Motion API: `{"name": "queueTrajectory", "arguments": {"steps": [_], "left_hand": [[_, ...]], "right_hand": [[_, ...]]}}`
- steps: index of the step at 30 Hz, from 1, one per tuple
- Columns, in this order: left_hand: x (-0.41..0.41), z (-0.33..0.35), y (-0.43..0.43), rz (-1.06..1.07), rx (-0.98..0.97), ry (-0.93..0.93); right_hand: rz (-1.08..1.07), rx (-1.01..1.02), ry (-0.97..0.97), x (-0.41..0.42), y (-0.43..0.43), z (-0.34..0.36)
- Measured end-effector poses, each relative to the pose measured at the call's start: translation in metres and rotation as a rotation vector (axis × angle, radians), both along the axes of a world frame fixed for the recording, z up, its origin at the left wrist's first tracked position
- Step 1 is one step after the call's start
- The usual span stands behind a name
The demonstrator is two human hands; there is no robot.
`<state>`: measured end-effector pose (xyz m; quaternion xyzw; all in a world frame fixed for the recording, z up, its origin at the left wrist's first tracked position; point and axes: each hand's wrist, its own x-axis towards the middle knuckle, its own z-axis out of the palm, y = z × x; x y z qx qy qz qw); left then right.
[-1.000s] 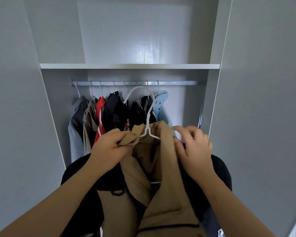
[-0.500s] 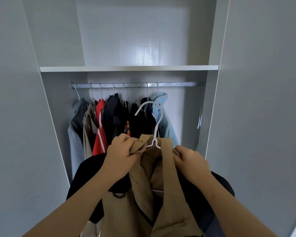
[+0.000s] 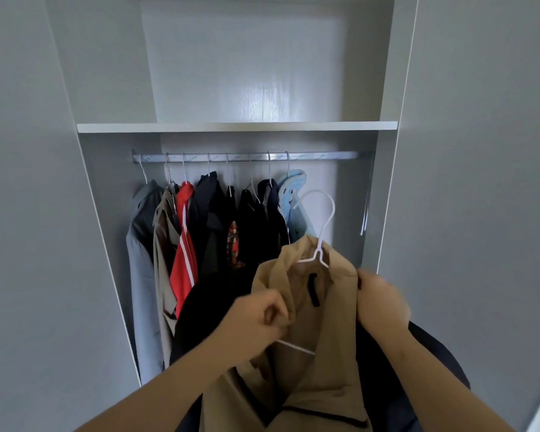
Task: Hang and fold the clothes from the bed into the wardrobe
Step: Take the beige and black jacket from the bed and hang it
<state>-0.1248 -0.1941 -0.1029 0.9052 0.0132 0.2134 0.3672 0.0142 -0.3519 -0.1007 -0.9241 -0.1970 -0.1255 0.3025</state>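
Observation:
A tan jacket with black sleeves [image 3: 325, 307] sits on a white hanger [image 3: 320, 232] that I hold up in front of the open wardrobe. My left hand [image 3: 259, 322] grips the left front edge of the jacket near the collar. My right hand [image 3: 382, 300] grips the right shoulder of the jacket. The hanger's hook points up, below the metal rail [image 3: 325, 156] and in front of a light blue garment [image 3: 290, 198]. Several clothes hang on the rail's left half.
A white shelf [image 3: 237, 126] runs above the rail. Grey wardrobe doors [image 3: 28, 213] stand open on both sides. A thin white rod [image 3: 366, 213] hangs at the rail's right end. The rail's right part bears no hangers.
The jacket and hanger have moved right and closer to the wardrobe. Both hands have shifted on the fabric, and the collar now lies open, showing the black loop inside.

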Motion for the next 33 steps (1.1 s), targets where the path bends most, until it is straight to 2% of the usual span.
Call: {"name": "queueTrajectory", "arguments": {"steps": [2,3,4,6,7,8,9,11,13,16,20,33], "left_hand": [[0.0,-0.011,0.002,-0.125,-0.141,0.339],[0.001,-0.013,0.003,-0.152,-0.207,0.439],[0.003,-0.014,0.006,-0.109,-0.197,0.413],[0.009,-0.008,0.016,0.16,-0.068,0.133],[0.011,-0.002,0.019,0.275,-0.043,0.008],[0.014,0.004,0.018,0.326,-0.083,-0.037],[0.018,0.008,0.017,0.298,-0.197,0.012],[0.026,0.012,0.006,0.068,-0.479,0.195],[0.031,0.013,-0.004,-0.086,-0.61,0.28],[0.037,0.015,-0.007,-0.131,-0.575,0.234],[0.05,0.008,-0.016,-0.064,-0.621,0.2],[0.094,-0.017,-0.043,0.053,-0.703,0.196]], "right_hand": [[-0.024,0.018,-0.011,-0.002,-0.002,0.004],[-0.032,0.029,-0.01,-0.002,-0.004,0.005],[-0.037,0.04,-0.004,-0.003,-0.006,0.006],[-0.039,0.06,0.01,-0.002,-0.011,0.006],[-0.036,0.071,0.013,-0.002,-0.012,0.007],[-0.033,0.081,0.017,-0.002,-0.013,0.007],[-0.03,0.093,0.019,-0.003,-0.014,0.007],[-0.025,0.119,0.025,-0.003,-0.014,0.007],[-0.027,0.151,0.053,-0.001,-0.018,0.008],[-0.007,0.222,0.149,0.002,-0.029,0.008],[0.005,0.271,0.241,0.004,-0.045,-0.004],[-0.213,0.376,0.402,0.03,-0.11,-0.036]]}}
